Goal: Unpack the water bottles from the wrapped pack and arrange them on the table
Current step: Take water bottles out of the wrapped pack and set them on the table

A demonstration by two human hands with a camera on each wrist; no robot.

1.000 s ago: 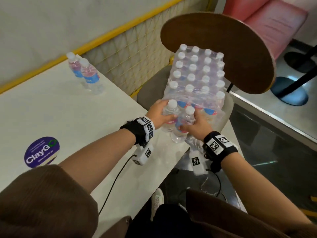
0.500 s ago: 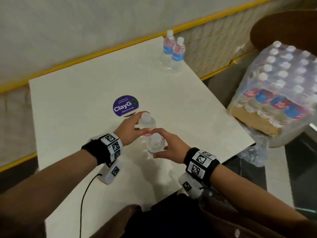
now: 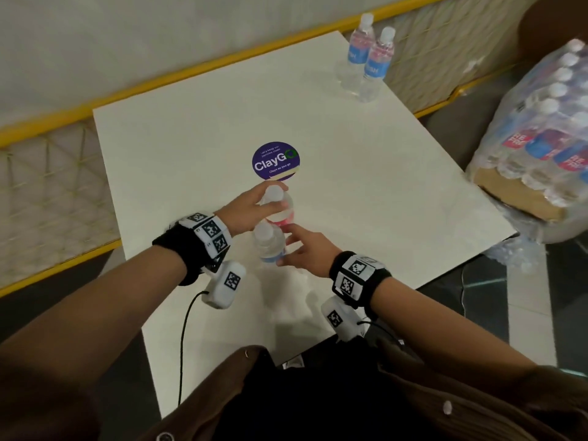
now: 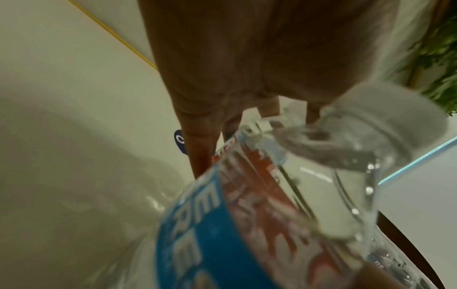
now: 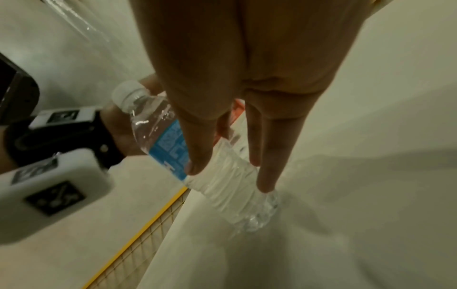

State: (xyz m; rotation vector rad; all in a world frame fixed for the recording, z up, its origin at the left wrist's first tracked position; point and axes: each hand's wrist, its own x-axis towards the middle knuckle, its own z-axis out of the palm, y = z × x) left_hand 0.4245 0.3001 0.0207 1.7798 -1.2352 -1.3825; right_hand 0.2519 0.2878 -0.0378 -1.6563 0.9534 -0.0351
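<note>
**Two more bottles reach the table, right hand letting go**

Right fingers (image 5: 265,176) are straight and spread, tips just beside the near bottle (image 3: 269,246), not curled round it; the right hand (image 3: 307,251) reads as released or a light touch at most. Left fingers (image 3: 270,205) curl round the neck and shoulder of the far bottle (image 3: 281,210), so the left hand (image 3: 246,211) grasps it. In the right wrist view that bottle leans, base at the table surface, so it seems not fully set down.

Change: a second ago both hands were pulling these two bottles out of the pack (image 3: 537,141) on the chair; half a second ago both were clasped over the table (image 3: 366,173). Now they sit just short of the ClayGo sticker (image 3: 276,160), touching or nearly so, and the right grip has opened.

Meaning for the task: one bottle looks placed, one is being stood up. With the pair (image 3: 366,58) at the far corner, that makes four out. The pack, still mostly full and wrapped, lies tilted at the right, off the table edge. Likely next: left hand releases, then both return to the pack.

Risk: the leaning bottle could knock its neighbour over.
</note>
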